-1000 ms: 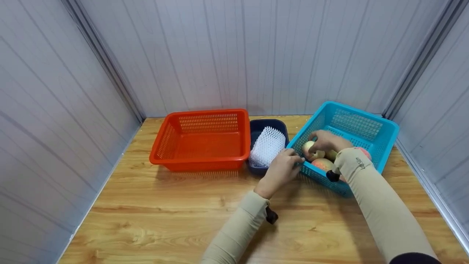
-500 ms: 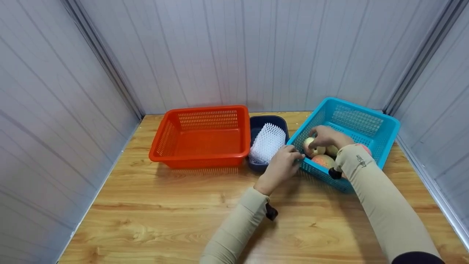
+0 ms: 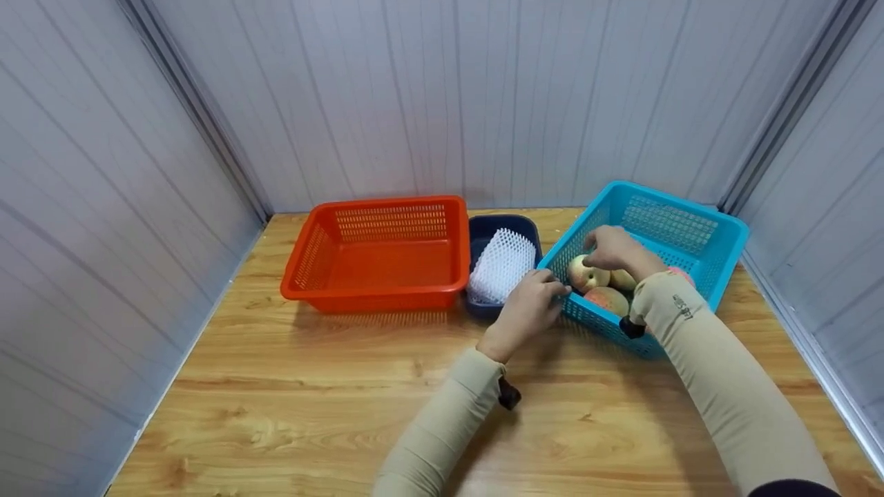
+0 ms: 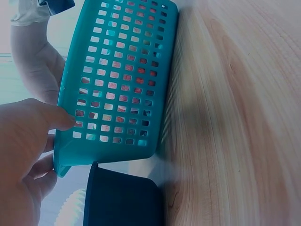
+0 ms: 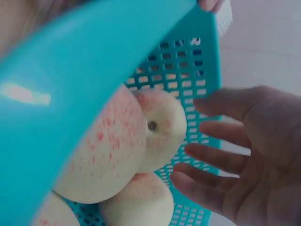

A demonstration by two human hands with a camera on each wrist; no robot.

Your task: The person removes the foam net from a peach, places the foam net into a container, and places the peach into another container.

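My left hand [image 3: 526, 310] grips the near left corner of the blue perforated basket [image 3: 733, 231]; in the left wrist view its thumb [image 4: 59, 117] presses the outer wall with the fingers curled round the rim. Inside the basket, several pale peaches with red speckles lie together, among them a yellowish peach [image 3: 585, 276] at the left and a redder peach [image 3: 608, 301] in front. Just over the yellowish peach hovers my right hand [image 3: 615, 250]. Its fingers are spread and hold nothing in the right wrist view, apart from the nearest peach [image 5: 162, 129].
A dark blue tub [image 3: 487, 224] with a white foam fruit net [image 3: 504, 266] stands against the blue basket's left side. Left of it is a red-orange basket [image 3: 394, 269]. Pale panel walls [image 3: 414, 103] enclose the wooden table [image 3: 311, 393] at the back and sides.
My right hand has lifted a little from the yellowish peach, which its fingers touched earlier. The left hand stays at the basket's corner. The head view has shifted slightly.
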